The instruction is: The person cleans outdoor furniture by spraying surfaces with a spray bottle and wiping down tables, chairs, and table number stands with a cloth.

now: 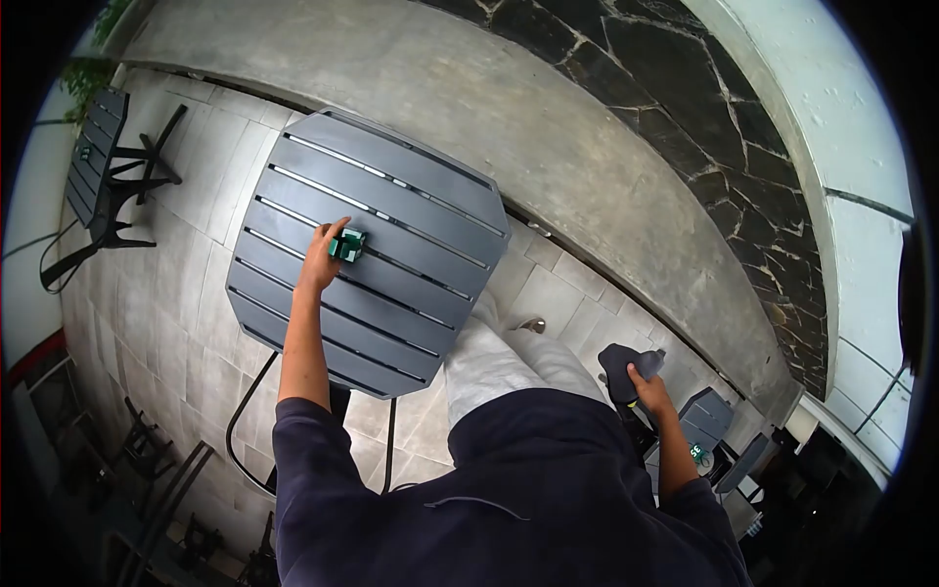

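Observation:
A grey slatted table (pixel 391 210) with cut corners stands in front of me. On its top, left of the middle, is a small green and white object (pixel 347 245). My left hand (pixel 323 252) is closed round the left side of that object. Off to the right, away from the table, my right hand (pixel 648 386) grips a dark grey cloth (pixel 622 372), which hangs bunched from the fingers.
Another slatted table (pixel 96 161) and dark chairs stand at the far left. A concrete ledge (pixel 469 117) runs behind the table, below a dark stone wall (pixel 675 108). At the lower right is a small table with a number 35 sign (pixel 696 453).

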### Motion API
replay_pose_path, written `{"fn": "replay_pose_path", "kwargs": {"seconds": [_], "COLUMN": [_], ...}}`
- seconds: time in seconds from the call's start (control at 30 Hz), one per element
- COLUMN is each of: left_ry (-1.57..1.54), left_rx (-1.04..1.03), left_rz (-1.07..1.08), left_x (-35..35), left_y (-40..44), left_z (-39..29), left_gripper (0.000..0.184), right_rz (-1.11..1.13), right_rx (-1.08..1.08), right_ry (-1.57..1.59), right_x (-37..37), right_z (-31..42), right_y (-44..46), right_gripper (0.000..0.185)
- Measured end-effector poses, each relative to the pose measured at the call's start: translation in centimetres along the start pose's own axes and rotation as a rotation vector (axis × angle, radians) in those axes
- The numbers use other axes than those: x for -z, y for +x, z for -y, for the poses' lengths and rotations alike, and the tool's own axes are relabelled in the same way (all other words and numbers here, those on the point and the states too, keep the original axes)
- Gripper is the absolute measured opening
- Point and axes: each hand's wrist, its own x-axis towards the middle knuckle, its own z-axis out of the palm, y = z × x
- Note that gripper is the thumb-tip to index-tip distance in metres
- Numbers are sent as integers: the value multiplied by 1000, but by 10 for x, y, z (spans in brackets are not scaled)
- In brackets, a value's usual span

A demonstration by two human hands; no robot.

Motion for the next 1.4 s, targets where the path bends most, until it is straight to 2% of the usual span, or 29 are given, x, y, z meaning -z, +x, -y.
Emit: {"fn": "replay_pose_path", "kwargs": {"seconds": [0.13, 0.2, 0.23, 0.27, 0.3, 0.33, 0.37, 0.4, 0.47, 0.5, 0.53, 0.57, 0.63, 0.7, 0.73, 0.77, 0.83, 0.87, 0.97, 1.0, 1.07, 1.1, 1.13, 1.17, 1.2, 1.23, 1.27, 1.3, 1.4], "left_ry": [8, -1, 113, 320, 545, 514, 483, 514, 62, -50, -190, -221, -444, -538, -495, -466, -455, -383, -327, -275, -282, -291, -298, -296, -234, -229, -212, -204, -352], "left_rx": [-29, 116, 244, 476, 302, 541, 631, 338, 99, 20, 69, -190, -382, -273, -84, -116, -118, -112, -101, -66, -18, 16, 72, 138, 195, 242, 295, 281, 440], "left_rz": [-79, -238, -227, -77, 203, 561, 746, 755, 348, 379, 357, 241, 253, 459, 606, 586, 501, 476, 375, 366, 314, 288, 272, 235, 179, 161, 83, 16, -154], "left_x": [9, 5, 0, -7, -20, -20, -38, -69, -102, -126, -145, -178, -233, -286, -310, -329, -363, -371, -367, -360, -344, -336, -329, -323, -317, -311, -309, -305, -303], "left_y": [-8, -22, -38, -50, -69, -80, -94, -113, -164, -174, -192, -208, -239, -267, -273, -288, -319, -334, -374, -380, -400, -411, -421, -432, -444, -455, -468, -483, -532], "left_z": [2, 17, 50, 82, 129, 83, 61, 50, -110, -173, -256, -304, -397, -450, -460, -477, -480, -477, -472, -455, -456, -453, -446, -446, -447, -438, -424, -410, -377], "left_gripper": [93, 91, 84, 58, 23, 41, 48, 48, 39, 64, 88, 98, 104, 85, 55, 31, 31, 33, 33, 37, 38, 39, 39, 38, 37, 40, 40, 40, 38], "right_rz": [11, -7, -46, -90, -129, -165, -236, -236, -68, 42, 288, 247, 316, 293, 263, 226, 245, -91, -555, -868, -1189, -1396, -1514, -1571, -1630, -1515, -1435, -1413, -1459], "right_rx": [40, 57, 103, 146, 259, 426, 585, 659, 744, 783, 483, 726, 994, 1007, 1027, 1039, 809, 702, -88, -272, -665, -563, -247, -322, -105, -173, -103, 60, -91], "right_ry": [31, 30, 52, 81, 142, 233, 178, 132, 434, 440, 303, 386, 687, 681, 796, 918, 1127, 1188, 1543, 1460, 1305, 1294, 1193, 1204, 1341, 1283, 1294, 1333, 753], "right_x": [-17, -17, -15, -15, -17, -19, -22, -22, -29, -28, -3, -8, -19, -26, -35, -43, -57, -78, -116, -148, -144, -131, -118, -125, -108, -101, -116, -107, -93], "right_z": [-51, -67, -68, -63, -64, -64, -67, -66, -61, -60, -46, -57, -86, -136, -169, -202, -285, -331, -474, -531, -619, -648, -678, -706, -705, -719, -762, -759, -764], "right_y": [26, 29, 26, 21, 22, 22, 34, 34, 32, 29, 2, -2, -14, -18, -14, -12, -5, 0, 1, 25, 31, 31, 27, 48, 44, 44, 70, 67, 72], "right_gripper": [72, 67, 67, 67, 58, 49, 45, 43, 43, 46, 49, 52, 59, 62, 63, 63, 71, 65, 81, 97, 110, 117, 120, 116, 110, 100, 85, 68, 47]}}
